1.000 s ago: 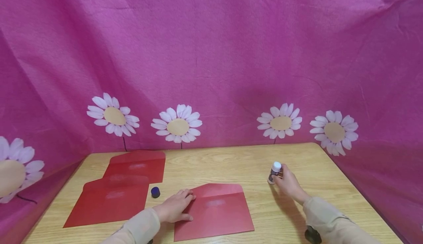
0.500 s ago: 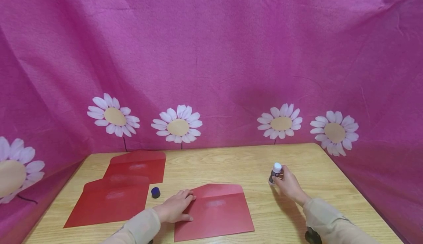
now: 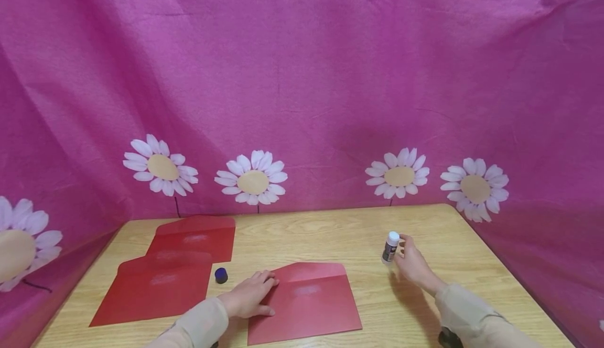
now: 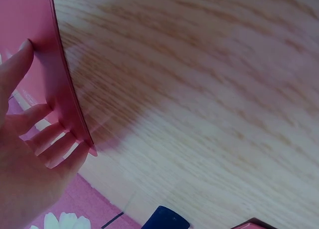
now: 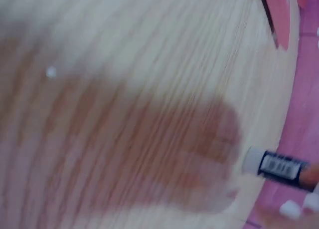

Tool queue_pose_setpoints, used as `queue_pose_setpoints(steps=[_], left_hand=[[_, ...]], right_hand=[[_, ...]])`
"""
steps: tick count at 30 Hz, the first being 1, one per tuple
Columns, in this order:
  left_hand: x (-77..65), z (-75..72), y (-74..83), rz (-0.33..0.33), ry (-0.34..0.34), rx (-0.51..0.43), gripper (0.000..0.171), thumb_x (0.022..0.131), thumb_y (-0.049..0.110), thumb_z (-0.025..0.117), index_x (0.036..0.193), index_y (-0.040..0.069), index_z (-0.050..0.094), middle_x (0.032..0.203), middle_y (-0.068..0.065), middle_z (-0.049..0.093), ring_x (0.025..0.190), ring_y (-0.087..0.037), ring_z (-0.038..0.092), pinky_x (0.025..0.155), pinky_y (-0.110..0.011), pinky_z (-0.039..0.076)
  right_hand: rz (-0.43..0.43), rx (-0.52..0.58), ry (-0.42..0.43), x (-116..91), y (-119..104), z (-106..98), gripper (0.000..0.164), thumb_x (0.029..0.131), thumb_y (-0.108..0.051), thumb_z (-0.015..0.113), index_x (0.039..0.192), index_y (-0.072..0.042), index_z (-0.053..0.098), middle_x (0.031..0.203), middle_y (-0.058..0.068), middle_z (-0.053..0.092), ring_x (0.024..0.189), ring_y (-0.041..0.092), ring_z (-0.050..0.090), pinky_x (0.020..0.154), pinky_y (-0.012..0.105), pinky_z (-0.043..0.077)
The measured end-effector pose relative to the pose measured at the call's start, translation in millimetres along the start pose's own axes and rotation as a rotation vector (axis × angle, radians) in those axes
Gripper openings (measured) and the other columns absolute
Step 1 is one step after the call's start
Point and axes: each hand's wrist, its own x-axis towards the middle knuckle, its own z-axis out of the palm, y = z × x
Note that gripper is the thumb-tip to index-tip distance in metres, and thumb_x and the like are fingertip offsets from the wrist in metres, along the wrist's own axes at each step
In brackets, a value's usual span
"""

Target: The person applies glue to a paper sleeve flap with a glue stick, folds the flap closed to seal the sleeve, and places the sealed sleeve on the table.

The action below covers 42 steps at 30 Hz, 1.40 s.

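Note:
My left hand (image 3: 250,295) rests with spread, straight fingers on the left side of a red envelope (image 3: 313,306), whose flap lies unfolded. A pale smear marks the envelope just under the flap's fold. In the left wrist view, the fingertips of the left hand (image 4: 35,159) touch the envelope (image 4: 42,64) along its edge. A white glue stick (image 3: 390,247) with a dark label stands on the table at the right. My right hand (image 3: 417,268) is just beside it, fingers loosely bent and seemingly apart from it. The glue stick (image 5: 279,166) is partly covered by a finger in the right wrist view.
Two more red envelopes, a front one (image 3: 155,290) and a back one (image 3: 193,240), lie at the left with flaps unfolded and pale smears. A dark blue cap (image 3: 221,275) sits between them and my left hand. A pink cloth (image 3: 302,91) with daisies hangs behind the table (image 3: 302,232).
The right hand's fingers have loosened from the glue stick, which now stands a little clear of them. My left hand and the envelopes have not moved.

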Motion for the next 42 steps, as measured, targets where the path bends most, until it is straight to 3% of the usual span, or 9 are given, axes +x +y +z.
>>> queue_pose_setpoints(steps=[4,6,10,13,17,24,31,35,42], left_hand=[[-0.5,-0.8,-1.1,-0.002,0.003,-0.006,0.059,0.078,0.036,0.065,0.122,0.001,0.048,0.126,-0.014,0.041,0.111,-0.025,0.04,0.092,-0.038,0.038],[-0.9,-1.2,-1.5,-0.002,0.006,-0.004,0.059,0.078,0.036,0.065,0.122,0.001,0.048,0.127,-0.015,0.04,0.111,-0.026,0.04,0.092,-0.039,0.039],[-1.4,-1.1,-1.2,-0.006,0.003,-0.01,0.059,0.078,0.035,0.065,0.122,0.0,0.048,0.127,-0.016,0.04,0.112,-0.027,0.04,0.093,-0.04,0.038],[-1.1,-0.5,-0.3,-0.018,-0.009,-0.018,0.059,0.078,0.035,0.064,0.123,0.001,0.048,0.128,-0.015,0.04,0.113,-0.027,0.039,0.093,-0.04,0.038],[-0.3,-1.3,1.1,-0.032,-0.016,-0.033,0.059,0.078,0.034,0.065,0.124,0.001,0.048,0.128,-0.015,0.04,0.112,-0.026,0.04,0.093,-0.04,0.038],[0.0,-3.7,2.9,-0.036,-0.012,-0.038,0.059,0.078,0.033,0.066,0.124,0.001,0.048,0.128,-0.015,0.04,0.112,-0.026,0.039,0.092,-0.04,0.039],[0.1,-2.1,2.9,-0.046,-0.003,-0.045,0.059,0.077,0.032,0.066,0.123,0.001,0.048,0.128,-0.014,0.04,0.111,-0.025,0.04,0.092,-0.039,0.039],[1.0,-0.2,2.3,-0.05,0.009,-0.039,0.059,0.075,0.033,0.067,0.122,0.002,0.049,0.125,-0.012,0.042,0.108,-0.024,0.041,0.091,-0.038,0.041],[3.9,0.7,2.4,-0.016,0.091,0.017,0.066,0.07,0.033,0.073,0.123,0.004,0.046,0.12,-0.014,0.041,0.103,-0.024,0.041,0.089,-0.039,0.039]], right_hand=[[0.034,-0.099,0.124,-8.7,-10.4,-2.7,0.053,0.075,0.007,0.036,0.124,0.019,0.019,0.115,0.041,0.032,0.103,0.049,0.037,0.087,0.056,0.032],[0.005,-0.149,0.209,-12.6,-16.1,-1.1,0.052,0.074,0.007,0.036,0.124,0.017,0.023,0.114,0.039,0.034,0.101,0.048,0.037,0.087,0.055,0.032],[-0.213,-0.213,0.347,-19.6,-27.1,7.7,0.05,0.071,0.01,0.045,0.119,0.017,0.031,0.111,0.036,0.038,0.101,0.046,0.037,0.088,0.053,0.03],[-0.403,-0.257,0.383,-24.0,-35.2,17.5,0.051,0.067,0.011,0.054,0.115,0.016,0.036,0.111,0.034,0.041,0.104,0.045,0.039,0.09,0.051,0.03],[-0.492,-0.261,0.258,-27.5,-46.2,31.9,0.053,0.069,0.008,0.06,0.117,0.013,0.038,0.117,0.031,0.042,0.11,0.042,0.04,0.093,0.051,0.031],[-0.436,-0.235,-0.116,-25.1,-53.4,54.7,0.066,0.075,-0.008,0.066,0.128,0.011,0.032,0.13,0.029,0.036,0.12,0.041,0.033,0.099,0.051,0.025],[-0.414,-0.224,-0.391,-16.6,-54.1,67.9,0.084,0.072,-0.022,0.072,0.133,0.01,0.024,0.134,0.028,0.03,0.125,0.041,0.026,0.101,0.055,0.017],[-0.392,-0.222,-0.475,-12.9,-55.0,72.8,0.089,0.069,-0.024,0.074,0.133,0.01,0.023,0.136,0.027,0.027,0.126,0.041,0.023,0.101,0.056,0.013],[-0.364,-0.218,-0.51,-8.9,-54.4,79.2,0.092,0.065,-0.02,0.078,0.133,0.01,0.024,0.137,0.027,0.027,0.126,0.042,0.022,0.101,0.057,0.014]])
